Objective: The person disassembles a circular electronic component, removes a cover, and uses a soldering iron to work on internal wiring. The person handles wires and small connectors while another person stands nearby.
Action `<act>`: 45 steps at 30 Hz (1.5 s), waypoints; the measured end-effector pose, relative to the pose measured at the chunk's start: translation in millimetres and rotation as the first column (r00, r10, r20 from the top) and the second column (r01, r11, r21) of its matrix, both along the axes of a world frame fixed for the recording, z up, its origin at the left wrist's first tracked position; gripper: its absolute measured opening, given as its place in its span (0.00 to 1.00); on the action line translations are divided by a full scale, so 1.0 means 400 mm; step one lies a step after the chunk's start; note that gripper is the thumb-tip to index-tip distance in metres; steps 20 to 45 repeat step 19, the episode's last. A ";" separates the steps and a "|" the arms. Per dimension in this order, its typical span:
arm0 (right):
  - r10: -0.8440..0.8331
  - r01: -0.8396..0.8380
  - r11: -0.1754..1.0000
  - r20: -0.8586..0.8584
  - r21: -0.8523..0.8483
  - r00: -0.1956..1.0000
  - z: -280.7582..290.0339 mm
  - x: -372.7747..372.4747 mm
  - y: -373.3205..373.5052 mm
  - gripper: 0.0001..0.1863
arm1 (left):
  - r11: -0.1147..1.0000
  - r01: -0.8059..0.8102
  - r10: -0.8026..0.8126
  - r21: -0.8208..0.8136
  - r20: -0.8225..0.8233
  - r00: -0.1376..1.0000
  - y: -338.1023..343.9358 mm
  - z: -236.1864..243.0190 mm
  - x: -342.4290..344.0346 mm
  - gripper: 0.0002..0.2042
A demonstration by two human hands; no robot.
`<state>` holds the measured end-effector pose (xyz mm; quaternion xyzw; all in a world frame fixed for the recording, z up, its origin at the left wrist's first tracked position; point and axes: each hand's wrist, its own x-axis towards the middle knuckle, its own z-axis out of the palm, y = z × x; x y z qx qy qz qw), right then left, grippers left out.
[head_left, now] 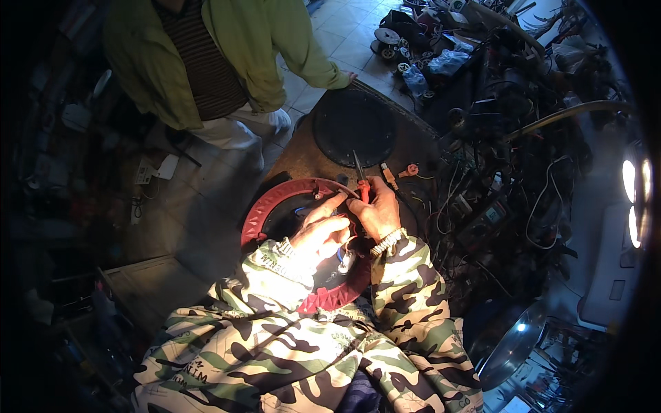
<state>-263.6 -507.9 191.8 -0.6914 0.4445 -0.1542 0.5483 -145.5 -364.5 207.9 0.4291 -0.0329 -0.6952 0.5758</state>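
Note:
A round, dark-centred device housing with a red ring rim lies before me on the table, wires and small parts inside it. My left hand is over its middle, brightly lit, with fingers bent together near thin wires; what they pinch is too small to make out. At the ring's far right edge, my right hand is closed round red-handled pliers. Their slim metal jaws point away from me. Inside the ring, near my wrists, sits a small whitish part with blue wire beside it.
A black round disc lies on the brown table beyond the ring. Orange plugs are to its right. A person in a green jacket stands at far left, one hand on the table. Cluttered cables and a meter fill the right.

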 end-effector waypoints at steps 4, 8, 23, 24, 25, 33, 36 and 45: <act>-0.073 0.073 0.997 0.013 -0.022 0.997 -0.039 -0.016 -0.019 0.23 | 0.972 -0.016 0.121 -0.233 0.443 0.888 0.052 0.055 0.068 0.25; -0.058 0.047 0.997 0.184 0.060 0.981 -0.078 -0.014 -0.037 0.22 | 0.965 -0.147 0.246 -0.216 0.940 0.235 0.115 0.070 0.266 0.23; -0.370 0.353 0.919 0.074 0.177 0.926 -0.234 -0.350 -0.112 0.25 | 0.993 0.109 -0.003 -0.035 0.944 0.331 0.065 -0.089 0.211 0.27; -0.370 0.353 0.919 0.074 0.177 0.926 -0.234 -0.350 -0.112 0.25 | 0.993 0.109 -0.003 -0.035 0.944 0.331 0.065 -0.089 0.211 0.27; -0.370 0.353 0.919 0.074 0.177 0.926 -0.234 -0.350 -0.112 0.25 | 0.993 0.109 -0.003 -0.035 0.944 0.331 0.065 -0.089 0.211 0.27; -0.370 0.353 0.919 0.074 0.177 0.926 -0.234 -0.350 -0.112 0.25 | 0.993 0.109 -0.003 -0.035 0.944 0.331 0.065 -0.089 0.211 0.27; -0.370 0.353 0.919 0.074 0.177 0.926 -0.234 -0.350 -0.112 0.25 | 0.993 0.109 -0.003 -0.035 0.944 0.331 0.065 -0.089 0.211 0.27; -0.370 0.353 0.919 0.074 0.177 0.926 -0.234 -0.350 -0.112 0.25 | 0.993 0.109 -0.003 -0.035 0.944 0.331 0.065 -0.089 0.211 0.27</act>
